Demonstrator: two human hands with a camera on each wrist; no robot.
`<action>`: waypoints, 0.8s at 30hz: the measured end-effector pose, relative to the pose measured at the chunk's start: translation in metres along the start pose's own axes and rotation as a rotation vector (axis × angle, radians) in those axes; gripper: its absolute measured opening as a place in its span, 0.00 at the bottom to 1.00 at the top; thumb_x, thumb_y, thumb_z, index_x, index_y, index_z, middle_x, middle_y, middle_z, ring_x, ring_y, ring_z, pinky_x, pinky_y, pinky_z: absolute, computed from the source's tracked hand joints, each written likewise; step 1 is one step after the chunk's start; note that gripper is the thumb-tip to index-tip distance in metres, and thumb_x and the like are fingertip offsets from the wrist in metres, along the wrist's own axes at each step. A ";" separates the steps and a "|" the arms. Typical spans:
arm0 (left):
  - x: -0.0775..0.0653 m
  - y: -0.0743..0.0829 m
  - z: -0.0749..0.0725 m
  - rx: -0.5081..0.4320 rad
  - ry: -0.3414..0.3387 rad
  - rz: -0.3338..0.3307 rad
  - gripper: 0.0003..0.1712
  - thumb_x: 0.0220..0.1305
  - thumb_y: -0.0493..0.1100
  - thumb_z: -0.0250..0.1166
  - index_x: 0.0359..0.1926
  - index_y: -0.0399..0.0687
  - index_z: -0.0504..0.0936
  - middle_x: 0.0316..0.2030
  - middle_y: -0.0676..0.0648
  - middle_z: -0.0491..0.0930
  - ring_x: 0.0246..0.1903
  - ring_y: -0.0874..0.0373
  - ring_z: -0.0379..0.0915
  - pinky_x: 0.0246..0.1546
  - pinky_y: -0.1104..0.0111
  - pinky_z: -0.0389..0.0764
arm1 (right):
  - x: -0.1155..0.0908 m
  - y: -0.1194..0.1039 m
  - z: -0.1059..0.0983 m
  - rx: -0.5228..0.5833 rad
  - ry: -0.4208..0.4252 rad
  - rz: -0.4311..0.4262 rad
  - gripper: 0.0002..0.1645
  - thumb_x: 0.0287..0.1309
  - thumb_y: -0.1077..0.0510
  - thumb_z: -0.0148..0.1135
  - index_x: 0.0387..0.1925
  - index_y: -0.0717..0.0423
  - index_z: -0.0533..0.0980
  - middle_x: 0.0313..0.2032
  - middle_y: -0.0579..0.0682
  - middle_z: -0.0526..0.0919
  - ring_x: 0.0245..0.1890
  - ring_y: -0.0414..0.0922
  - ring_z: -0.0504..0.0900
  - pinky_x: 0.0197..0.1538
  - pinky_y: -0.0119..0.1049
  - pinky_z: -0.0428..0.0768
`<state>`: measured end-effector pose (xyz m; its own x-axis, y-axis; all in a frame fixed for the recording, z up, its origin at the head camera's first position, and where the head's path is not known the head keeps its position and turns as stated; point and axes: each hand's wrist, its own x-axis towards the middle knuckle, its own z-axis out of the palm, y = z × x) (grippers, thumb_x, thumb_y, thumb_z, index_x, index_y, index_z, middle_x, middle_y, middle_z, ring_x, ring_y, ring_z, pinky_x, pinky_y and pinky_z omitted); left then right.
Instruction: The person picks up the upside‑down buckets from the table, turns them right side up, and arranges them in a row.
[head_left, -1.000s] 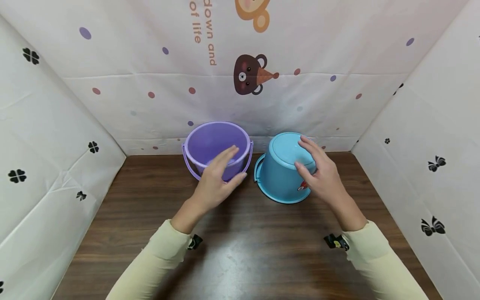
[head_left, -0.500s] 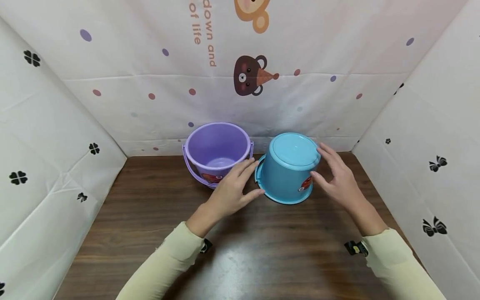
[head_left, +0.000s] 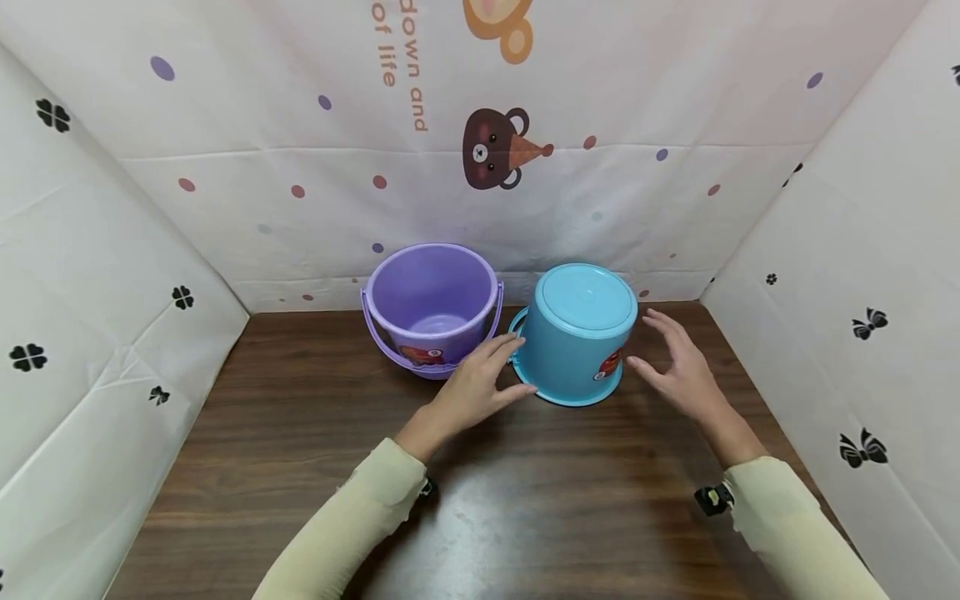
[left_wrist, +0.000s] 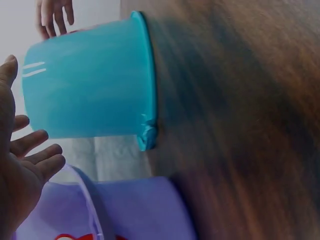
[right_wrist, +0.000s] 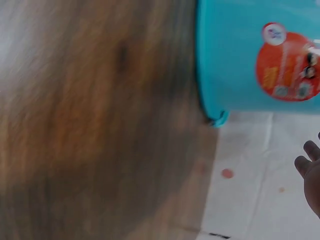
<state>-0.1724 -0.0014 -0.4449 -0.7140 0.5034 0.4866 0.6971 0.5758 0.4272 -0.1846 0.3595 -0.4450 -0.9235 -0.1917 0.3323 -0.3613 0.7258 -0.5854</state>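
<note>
A blue bucket [head_left: 570,358] stands upside down on the wooden table, its base facing up and a red sticker on its side. To its left, a purple bucket [head_left: 427,287] sits upright with its mouth up and its handle hanging at the front. My left hand [head_left: 472,387] hovers between the two buckets with fingers extended, holding nothing; the left wrist view shows its palm turned toward the blue bucket [left_wrist: 90,80]. On the other side, my right hand [head_left: 684,375] is spread beside the blue bucket, apart from it. In the right wrist view only a few fingertips show.
The dark wooden table [head_left: 315,467] is bounded by a white printed backdrop [head_left: 300,225] behind the buckets. White side walls [head_left: 832,317] rise at left and right. Both forearms wear pale yellow sleeves [head_left: 352,517].
My left hand has moved right, from in front of the purple bucket to the gap between the buckets. My right hand has drawn right, off the front of the blue bucket. Both buckets stay put.
</note>
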 end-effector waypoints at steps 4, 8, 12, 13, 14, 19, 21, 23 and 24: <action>0.000 -0.007 0.011 -0.021 -0.054 -0.072 0.47 0.60 0.58 0.76 0.72 0.38 0.71 0.69 0.37 0.73 0.70 0.43 0.70 0.71 0.52 0.73 | -0.002 0.016 0.006 -0.016 -0.051 0.056 0.48 0.61 0.54 0.74 0.77 0.59 0.60 0.78 0.64 0.58 0.76 0.69 0.58 0.66 0.77 0.62; -0.001 -0.011 0.021 -0.021 -0.130 -0.161 0.50 0.60 0.61 0.74 0.74 0.41 0.68 0.70 0.39 0.71 0.71 0.47 0.69 0.71 0.54 0.72 | -0.002 0.030 0.012 -0.042 -0.117 0.112 0.50 0.64 0.49 0.72 0.78 0.59 0.57 0.78 0.65 0.58 0.76 0.69 0.58 0.68 0.77 0.62; -0.002 -0.015 0.029 -0.044 -0.163 -0.222 0.52 0.60 0.63 0.74 0.75 0.41 0.66 0.72 0.38 0.69 0.71 0.46 0.67 0.71 0.53 0.73 | -0.001 0.043 0.016 -0.064 -0.189 0.145 0.51 0.67 0.47 0.69 0.79 0.60 0.54 0.78 0.67 0.56 0.76 0.71 0.57 0.68 0.76 0.62; -0.002 -0.016 0.032 -0.050 -0.170 -0.237 0.52 0.60 0.63 0.74 0.76 0.41 0.65 0.72 0.38 0.68 0.72 0.46 0.67 0.71 0.53 0.73 | -0.001 0.046 0.018 -0.067 -0.202 0.149 0.51 0.67 0.47 0.68 0.79 0.60 0.54 0.78 0.68 0.55 0.76 0.71 0.57 0.68 0.76 0.62; -0.002 -0.017 0.033 -0.061 -0.176 -0.256 0.53 0.60 0.63 0.74 0.76 0.42 0.65 0.72 0.38 0.68 0.72 0.45 0.66 0.71 0.52 0.73 | 0.000 0.048 0.019 -0.068 -0.214 0.150 0.51 0.67 0.47 0.68 0.80 0.60 0.54 0.78 0.68 0.55 0.76 0.71 0.57 0.68 0.76 0.62; 0.000 -0.023 0.043 -0.098 -0.204 -0.335 0.52 0.60 0.63 0.74 0.76 0.43 0.65 0.74 0.38 0.66 0.73 0.45 0.64 0.72 0.51 0.71 | 0.004 0.057 0.029 -0.051 -0.240 0.149 0.49 0.68 0.47 0.67 0.80 0.59 0.55 0.77 0.67 0.57 0.76 0.70 0.58 0.70 0.74 0.61; 0.001 -0.026 0.047 -0.111 -0.208 -0.357 0.52 0.60 0.62 0.75 0.76 0.42 0.65 0.74 0.38 0.66 0.73 0.45 0.64 0.72 0.51 0.70 | 0.006 0.060 0.033 -0.043 -0.240 0.152 0.48 0.68 0.46 0.67 0.79 0.58 0.55 0.77 0.67 0.59 0.76 0.69 0.59 0.71 0.73 0.61; 0.003 -0.028 0.051 -0.130 -0.212 -0.380 0.52 0.59 0.60 0.76 0.76 0.42 0.65 0.74 0.38 0.66 0.73 0.45 0.64 0.73 0.52 0.70 | 0.007 0.063 0.035 -0.042 -0.231 0.161 0.47 0.68 0.45 0.67 0.79 0.56 0.57 0.77 0.65 0.61 0.76 0.67 0.60 0.72 0.71 0.62; 0.004 -0.029 0.052 -0.139 -0.217 -0.394 0.52 0.60 0.60 0.76 0.76 0.42 0.65 0.74 0.38 0.66 0.73 0.45 0.63 0.73 0.52 0.70 | 0.008 0.064 0.036 -0.045 -0.230 0.168 0.47 0.68 0.44 0.66 0.79 0.55 0.58 0.76 0.64 0.61 0.76 0.66 0.60 0.72 0.70 0.62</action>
<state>-0.1984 0.0174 -0.4952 -0.9129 0.3952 0.1023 0.3614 0.6661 0.6524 -0.2200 0.3803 -0.5064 -0.9767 -0.2075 0.0544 -0.1998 0.7877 -0.5828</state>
